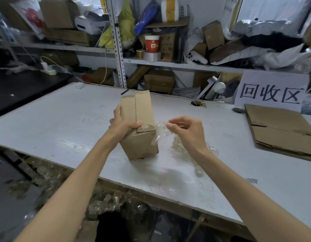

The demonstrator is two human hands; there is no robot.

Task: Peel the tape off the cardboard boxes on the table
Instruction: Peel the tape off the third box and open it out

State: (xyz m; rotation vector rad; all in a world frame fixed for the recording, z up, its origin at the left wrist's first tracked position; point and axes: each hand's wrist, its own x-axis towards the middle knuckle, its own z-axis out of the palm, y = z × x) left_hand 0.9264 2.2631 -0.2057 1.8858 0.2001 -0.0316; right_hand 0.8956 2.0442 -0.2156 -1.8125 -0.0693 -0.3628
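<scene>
A small brown cardboard box [139, 130] stands on the white table [67, 126] near its middle, closed flaps facing up. My left hand [122, 122] grips its upper left side, thumb across the top flaps. Just right of the box, my right hand [185, 131] pinches a strip of clear tape [160, 132] that hangs crumpled beside the box's right edge. A wad of peeled clear tape [179, 146] lies on the table under my right wrist.
A flattened cardboard box [280, 130] lies at the table's right, below a white paper sign [271, 91]. A cable hole [198, 103] sits behind the box. Cluttered shelves [168, 62] fill the back. More crumpled tape [102, 201] is piled on the floor below the front edge.
</scene>
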